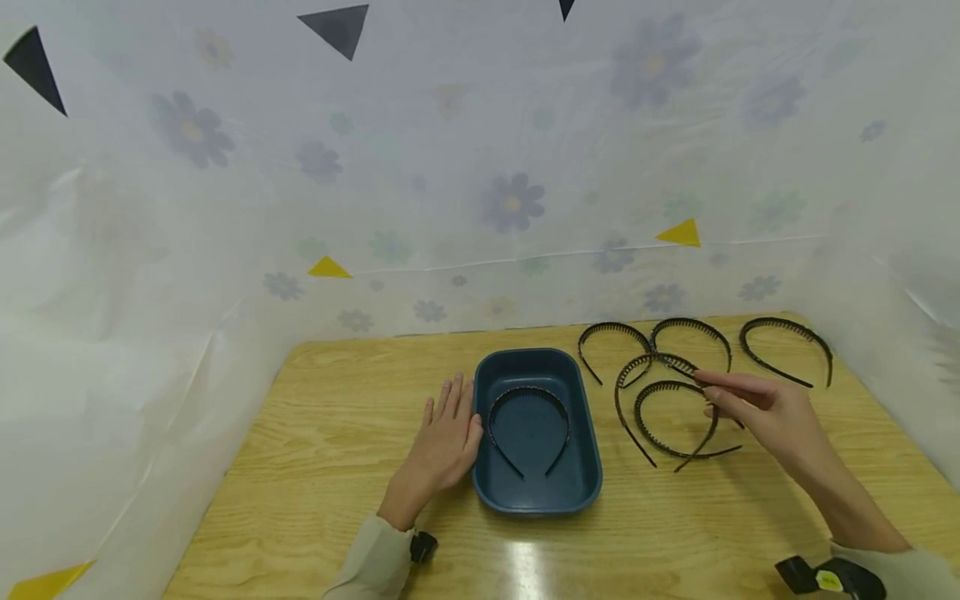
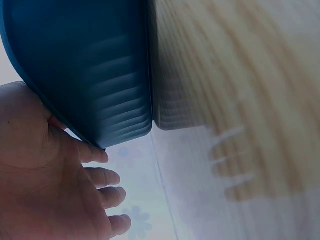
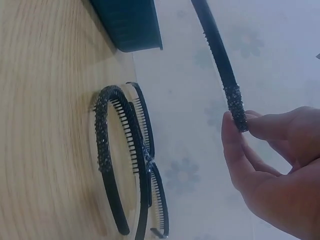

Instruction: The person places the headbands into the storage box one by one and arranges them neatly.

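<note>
My right hand [image 1: 780, 421] pinches a black toothed headband [image 3: 220, 65] between thumb and fingers, over other headbands at the right. In the right wrist view, dark sparkly beading covers its pinched part. Below the hand lies another black headband [image 1: 642, 425], and one with beading [image 3: 101, 135] shows on the wood in the right wrist view. A dark blue plastic basin [image 1: 534, 498] stands mid-table, with one headband [image 1: 528, 390] lying inside. Against the basin's left side rests my left hand [image 1: 444, 442], its fingers extended.
Three more headbands lie along the back right: a left one [image 1: 611, 325], a middle one [image 1: 690, 322] and a right one [image 1: 787, 322]. The wooden table [image 1: 337, 467] meets a white flower-patterned sheet [image 1: 450, 192] behind and at both sides.
</note>
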### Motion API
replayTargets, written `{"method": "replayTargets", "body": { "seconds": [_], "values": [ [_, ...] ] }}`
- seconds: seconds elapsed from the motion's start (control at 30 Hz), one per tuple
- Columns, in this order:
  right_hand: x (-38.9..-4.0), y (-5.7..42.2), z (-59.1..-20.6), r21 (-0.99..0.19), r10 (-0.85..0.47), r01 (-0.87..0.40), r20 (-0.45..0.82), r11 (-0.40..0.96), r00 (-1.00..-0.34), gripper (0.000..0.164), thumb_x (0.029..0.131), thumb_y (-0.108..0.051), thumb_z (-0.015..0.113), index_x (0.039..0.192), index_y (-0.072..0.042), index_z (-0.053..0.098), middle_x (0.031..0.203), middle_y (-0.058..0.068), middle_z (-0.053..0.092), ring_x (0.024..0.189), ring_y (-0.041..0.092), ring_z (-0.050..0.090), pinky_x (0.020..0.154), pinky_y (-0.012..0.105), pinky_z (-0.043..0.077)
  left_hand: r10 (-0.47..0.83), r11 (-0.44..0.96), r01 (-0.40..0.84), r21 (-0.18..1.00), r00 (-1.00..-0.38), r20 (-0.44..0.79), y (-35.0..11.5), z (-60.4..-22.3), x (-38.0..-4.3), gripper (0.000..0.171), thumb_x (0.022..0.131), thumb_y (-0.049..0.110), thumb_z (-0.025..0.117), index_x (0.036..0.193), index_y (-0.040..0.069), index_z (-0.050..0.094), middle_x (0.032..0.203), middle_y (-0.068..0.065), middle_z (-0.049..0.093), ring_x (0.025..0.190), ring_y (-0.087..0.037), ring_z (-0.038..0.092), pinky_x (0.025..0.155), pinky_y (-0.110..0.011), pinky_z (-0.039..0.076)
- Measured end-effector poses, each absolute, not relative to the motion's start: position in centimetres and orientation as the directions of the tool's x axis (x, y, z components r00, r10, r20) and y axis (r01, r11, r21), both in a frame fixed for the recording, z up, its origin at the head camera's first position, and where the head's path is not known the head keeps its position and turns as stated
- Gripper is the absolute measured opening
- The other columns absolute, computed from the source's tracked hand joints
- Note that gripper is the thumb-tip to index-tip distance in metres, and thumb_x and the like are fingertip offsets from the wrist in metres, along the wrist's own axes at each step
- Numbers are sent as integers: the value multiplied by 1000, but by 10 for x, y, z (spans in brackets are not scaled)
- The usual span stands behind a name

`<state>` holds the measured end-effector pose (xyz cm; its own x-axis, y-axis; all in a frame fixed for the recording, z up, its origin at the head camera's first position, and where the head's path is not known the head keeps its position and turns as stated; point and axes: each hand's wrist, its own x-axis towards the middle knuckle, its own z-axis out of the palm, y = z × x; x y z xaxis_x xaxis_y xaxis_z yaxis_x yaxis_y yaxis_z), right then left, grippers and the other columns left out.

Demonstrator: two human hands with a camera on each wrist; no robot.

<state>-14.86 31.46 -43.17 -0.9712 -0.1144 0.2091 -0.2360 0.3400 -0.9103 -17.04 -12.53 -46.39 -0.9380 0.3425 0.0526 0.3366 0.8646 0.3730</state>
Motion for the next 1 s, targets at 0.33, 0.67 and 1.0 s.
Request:
{"method": "replayTargets", "body": {
  "seconds": [0.33,0.67,1.0],
  "values": [
    [-158,293,-426,-889,-125,-303,276,343,-953,36,103,-8,61,137,4,63,113,-13,73,85,16,75,76,26,60,339,864,333,377,-939,52,-125,-465,-172,60,112,30,29,163,1,19,170,-20,10,156,-38,9,123,-60,11],
    [-167,270,-424,-904,-138,-322,294,280,-946,37,104,-9,61,138,3,63,127,-7,71,88,15,76,82,26,59,336,866,326,379,-941,43,-125,-464,-172,60,112,29,29,163,0,19,170,-20,10,157,-37,7,123,-60,11],
    [-179,247,-425,-898,-151,-363,334,250,-930,35,104,-6,60,136,6,63,130,7,65,86,11,74,80,27,59,336,876,333,350,-940,54,-124,-463,-171,60,112,30,30,163,1,20,170,-20,9,156,-37,8,123,-60,10]
  ]
}}
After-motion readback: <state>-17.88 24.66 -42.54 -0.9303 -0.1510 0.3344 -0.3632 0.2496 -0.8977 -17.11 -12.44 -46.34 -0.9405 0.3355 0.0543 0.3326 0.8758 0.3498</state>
